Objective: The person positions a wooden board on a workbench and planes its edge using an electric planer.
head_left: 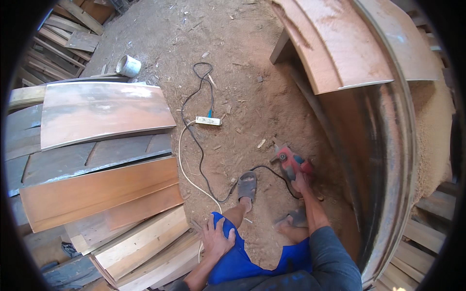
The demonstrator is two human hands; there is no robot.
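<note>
Two arms [316, 213] angle down: right hand [300, 183], fingers round red tool [294, 163]; left hand [217, 241], fingers spread on blue shorts [234, 262].

Your 2 hands are bare. Touching the fingers of your left hand [217, 240], your shorts [232, 264] are bright blue. Well behind the fingers of your right hand [301, 185], your dark grey sleeve [335, 254] ends near the elbow. Your dark top [259, 283], behind both hands' fingers, shows small blue marks. Ahead of the left fingers, 1 dark sandal [247, 183] has a broad strap and open toe.
</note>
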